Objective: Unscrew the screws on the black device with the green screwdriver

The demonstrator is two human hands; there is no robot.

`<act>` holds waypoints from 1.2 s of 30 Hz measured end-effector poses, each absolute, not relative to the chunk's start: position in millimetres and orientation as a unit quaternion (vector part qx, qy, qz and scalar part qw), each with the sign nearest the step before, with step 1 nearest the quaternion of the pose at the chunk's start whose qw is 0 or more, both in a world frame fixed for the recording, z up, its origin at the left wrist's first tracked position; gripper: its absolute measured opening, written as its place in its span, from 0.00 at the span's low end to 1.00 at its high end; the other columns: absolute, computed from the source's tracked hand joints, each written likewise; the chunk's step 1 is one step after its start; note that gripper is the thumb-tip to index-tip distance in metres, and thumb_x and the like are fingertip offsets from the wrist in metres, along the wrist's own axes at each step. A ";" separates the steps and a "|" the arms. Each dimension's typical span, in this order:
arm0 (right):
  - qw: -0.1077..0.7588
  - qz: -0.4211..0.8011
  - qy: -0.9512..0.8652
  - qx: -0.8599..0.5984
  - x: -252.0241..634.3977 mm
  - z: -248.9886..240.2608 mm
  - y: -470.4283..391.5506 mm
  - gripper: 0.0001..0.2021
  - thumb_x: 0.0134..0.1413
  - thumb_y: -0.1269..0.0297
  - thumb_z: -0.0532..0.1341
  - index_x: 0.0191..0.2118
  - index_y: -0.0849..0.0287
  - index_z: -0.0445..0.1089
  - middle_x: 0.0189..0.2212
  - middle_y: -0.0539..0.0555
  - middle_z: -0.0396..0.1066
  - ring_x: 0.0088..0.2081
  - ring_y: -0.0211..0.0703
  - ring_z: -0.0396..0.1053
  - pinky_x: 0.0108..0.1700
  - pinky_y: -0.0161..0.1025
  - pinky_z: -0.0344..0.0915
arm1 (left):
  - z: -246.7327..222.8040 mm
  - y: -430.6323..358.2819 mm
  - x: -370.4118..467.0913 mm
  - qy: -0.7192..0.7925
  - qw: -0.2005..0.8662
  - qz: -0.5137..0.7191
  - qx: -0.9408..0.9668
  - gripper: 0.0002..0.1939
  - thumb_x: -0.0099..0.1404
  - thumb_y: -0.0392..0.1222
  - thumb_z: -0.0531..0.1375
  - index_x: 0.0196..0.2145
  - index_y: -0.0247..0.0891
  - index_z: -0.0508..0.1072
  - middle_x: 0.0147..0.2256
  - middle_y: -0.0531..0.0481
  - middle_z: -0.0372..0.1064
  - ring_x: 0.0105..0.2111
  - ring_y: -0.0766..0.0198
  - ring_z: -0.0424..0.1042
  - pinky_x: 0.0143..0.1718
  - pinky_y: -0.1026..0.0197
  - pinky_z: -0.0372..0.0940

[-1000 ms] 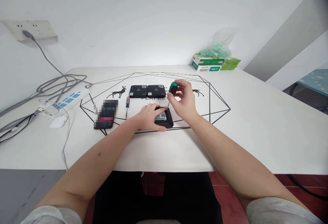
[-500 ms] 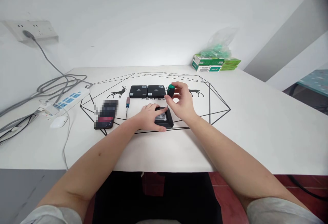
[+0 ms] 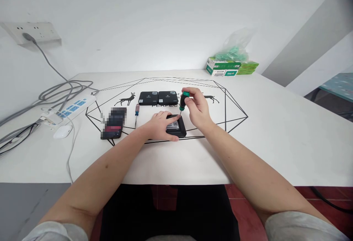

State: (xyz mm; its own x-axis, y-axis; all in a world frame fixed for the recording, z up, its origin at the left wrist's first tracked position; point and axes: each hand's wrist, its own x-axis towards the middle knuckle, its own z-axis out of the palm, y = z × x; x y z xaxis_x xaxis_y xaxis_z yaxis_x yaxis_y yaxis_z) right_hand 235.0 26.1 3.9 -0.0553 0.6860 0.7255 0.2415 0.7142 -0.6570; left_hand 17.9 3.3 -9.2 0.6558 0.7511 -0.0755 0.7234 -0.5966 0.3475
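Note:
My right hand grips the green-and-black handle of a screwdriver, whose thin shaft points down at the upper right part of a black box. A white label shows on the box's upper face. My left hand lies over the left side of the box with its fingers spread, the index fingertip close to the screwdriver's tip. Whether the tip touches the box cannot be made out. Behind the hands, two flat black boxes lie side by side.
Left of my hands lie a second screwdriver and a phone. A power strip, grey cables and a white case are at the far left. Green-and-white cartons under a plastic bag stand at the back right.
The screwdriver's handle has tilted a little to the right, and my right hand's fingers have shifted on it, showing more of its lower part. My left hand has stayed in place.

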 end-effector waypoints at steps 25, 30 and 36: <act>0.624 0.149 -0.695 -0.326 232.1 -3.7 28.4 0.16 0.72 0.57 0.60 0.61 0.46 0.71 0.51 0.55 0.77 0.46 0.49 0.78 0.49 0.54 0.81 | 3.7 4.6 23.5 0.414 0.147 -0.007 0.898 0.57 0.65 0.77 0.65 0.82 0.55 0.53 0.68 0.38 0.59 0.70 0.39 0.55 0.74 0.39 0.52; 0.622 0.097 -0.702 -0.334 233.0 -1.9 28.8 0.17 0.70 0.49 0.65 0.59 0.46 0.75 0.50 0.57 0.75 0.49 0.52 0.76 0.47 0.54 0.81 | 2.1 4.0 23.7 0.412 0.145 0.003 0.900 0.56 0.65 0.78 0.65 0.81 0.53 0.56 0.67 0.38 0.60 0.69 0.38 0.56 0.73 0.39 0.52; 0.629 0.085 -0.691 -0.345 232.3 -3.5 30.3 0.21 0.68 0.53 0.67 0.63 0.44 0.73 0.47 0.55 0.76 0.43 0.49 0.76 0.47 0.54 0.82 | 2.0 3.9 23.4 0.411 0.147 0.001 0.900 0.56 0.66 0.78 0.64 0.82 0.53 0.54 0.67 0.37 0.59 0.68 0.39 0.56 0.73 0.39 0.53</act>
State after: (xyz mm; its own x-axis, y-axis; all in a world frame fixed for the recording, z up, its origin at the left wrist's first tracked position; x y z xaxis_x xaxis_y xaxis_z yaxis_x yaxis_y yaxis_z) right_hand 232.3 30.3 -3.5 0.0306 0.5839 0.8113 0.3699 0.7474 -0.5519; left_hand 23.4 3.9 2.0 0.6625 0.7396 -0.1186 0.7390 -0.6195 0.2649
